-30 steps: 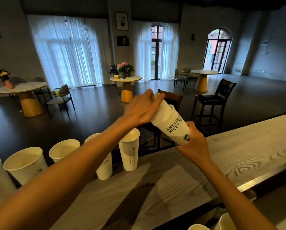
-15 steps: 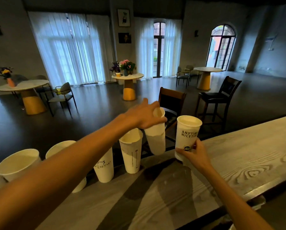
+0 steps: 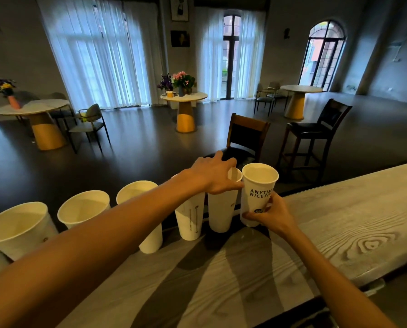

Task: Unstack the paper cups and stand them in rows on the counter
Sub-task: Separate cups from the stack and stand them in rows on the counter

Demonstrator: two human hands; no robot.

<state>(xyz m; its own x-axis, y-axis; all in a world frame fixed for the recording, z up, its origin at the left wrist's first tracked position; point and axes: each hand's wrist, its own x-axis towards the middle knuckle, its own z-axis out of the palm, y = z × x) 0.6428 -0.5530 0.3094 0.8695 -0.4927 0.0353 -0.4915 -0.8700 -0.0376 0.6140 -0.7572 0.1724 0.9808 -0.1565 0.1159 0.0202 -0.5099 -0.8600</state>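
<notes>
While your left forearm crosses and partly hides the row of white paper cups [image 3: 83, 208] on the grey wooden counter [image 3: 339, 223], your left hand [image 3: 213, 176] grips the newest cup [image 3: 222, 209] by its rim; your right hand [image 3: 272, 213] clasps the printed cup [image 3: 258, 188], lettering cut off.

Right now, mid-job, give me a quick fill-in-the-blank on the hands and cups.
1. The left hand holds a cup by its ____.
2. The right hand grips the cup printed "____ NICETIME".
3. The cups stand along the ____ edge of the counter.
4. Every cup in the row has its open end facing ____.

Missing words: rim; ANYTIME; far; up
</notes>
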